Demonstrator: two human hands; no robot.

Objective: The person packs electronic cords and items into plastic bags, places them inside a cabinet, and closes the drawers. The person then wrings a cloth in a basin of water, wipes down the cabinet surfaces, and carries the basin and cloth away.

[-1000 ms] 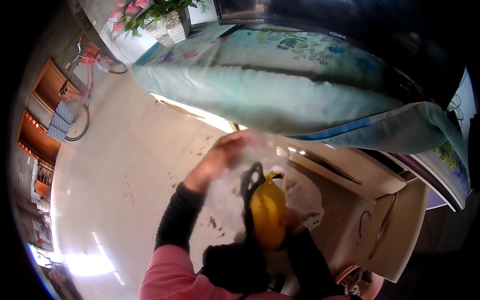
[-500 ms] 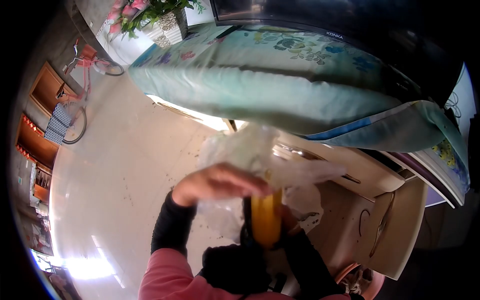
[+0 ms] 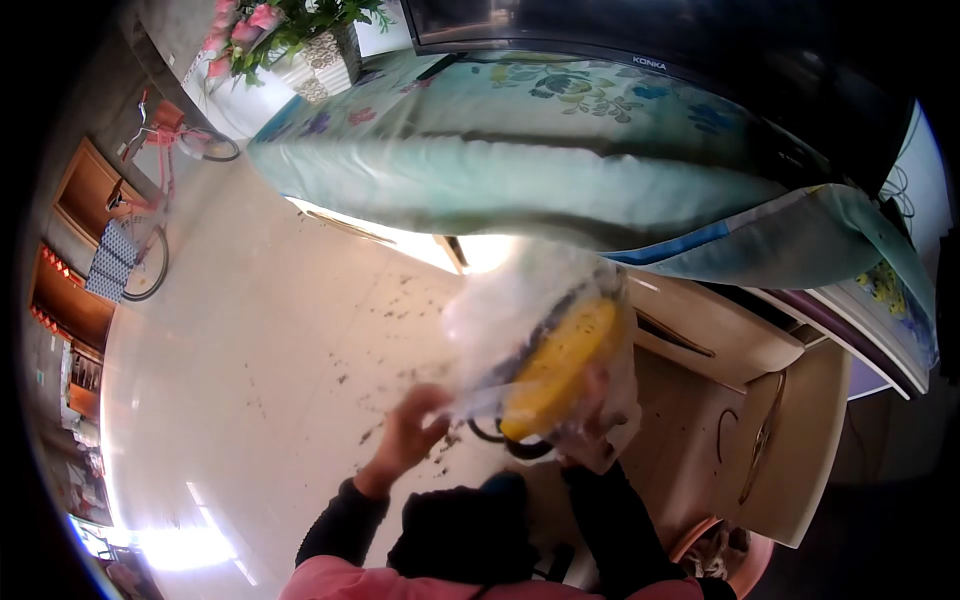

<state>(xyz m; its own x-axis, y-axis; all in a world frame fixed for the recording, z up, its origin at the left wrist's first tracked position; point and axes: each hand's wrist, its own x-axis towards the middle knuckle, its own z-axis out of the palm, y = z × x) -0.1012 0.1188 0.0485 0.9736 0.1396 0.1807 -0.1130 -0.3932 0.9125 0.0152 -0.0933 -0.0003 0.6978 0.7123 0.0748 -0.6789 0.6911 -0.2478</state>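
Note:
A long yellow object with black parts [image 3: 565,365] is tilted in front of me, its far end up and to the right. Its exact kind is not clear. Black loops show at its near end, and a clear plastic bag [image 3: 475,310] surrounds it, blurred by motion. My right hand [image 3: 597,405] grips the yellow object from the right side, partly hidden by the plastic. To the left, my left hand [image 3: 412,437] pinches the bag's near edge, pulled out into a thin strip.
A cabinet under a green floral cloth [image 3: 430,180] carries a television [image 3: 650,30] and a flower pot [image 3: 330,60]. An open cabinet door [image 3: 790,440] stands at the right, above a pink basin [image 3: 745,560]. Dark specks dot the floor [image 3: 270,330]. A bicycle [image 3: 165,170] is at far left.
The yellow object has gone from upright near my body to tilted and farther forward, inside the bag. My left hand has moved down from above it to the bag's near edge.

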